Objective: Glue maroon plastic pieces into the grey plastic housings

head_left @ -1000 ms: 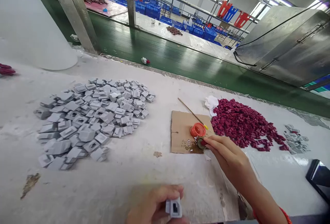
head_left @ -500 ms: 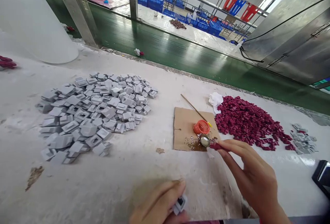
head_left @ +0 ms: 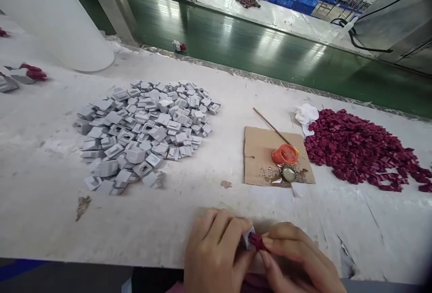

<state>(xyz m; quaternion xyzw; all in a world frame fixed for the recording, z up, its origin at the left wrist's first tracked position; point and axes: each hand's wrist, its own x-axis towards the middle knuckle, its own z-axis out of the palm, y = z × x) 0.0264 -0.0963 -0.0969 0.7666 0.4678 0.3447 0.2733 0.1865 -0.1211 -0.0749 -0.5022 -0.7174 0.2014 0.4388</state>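
Note:
Near the table's front edge my left hand (head_left: pixel 216 248) is closed round a small grey plastic part (head_left: pixel 248 237), its opening turned to the right. My right hand (head_left: pixel 297 254) pinches a dark red plastic piece (head_left: pixel 258 241) between thumb and fingers. The red piece's end meets the grey part's opening; how deep it sits I cannot tell. Beyond my hands lies a cardboard piece (head_left: pixel 258 142) bearing a red cup (head_left: pixel 285 154), a bottle cap (head_left: pixel 288 173) and a wet brown patch. A thin stick (head_left: pixel 270 124) with a yellow tip lies across its far edge.
A heap of grey parts (head_left: pixel 145 131) lies on the left, and a heap of dark red pieces (head_left: pixel 364 149) on the right beside a crumpled white tissue (head_left: pixel 307 115). Past the table runs a green conveyor belt (head_left: pixel 216 32). A white cylinder (head_left: pixel 74 23) stands far left.
My right hand has brought the red piece from beside the bottle cap to the grey part in my left hand. The view has tilted down and shifted left.

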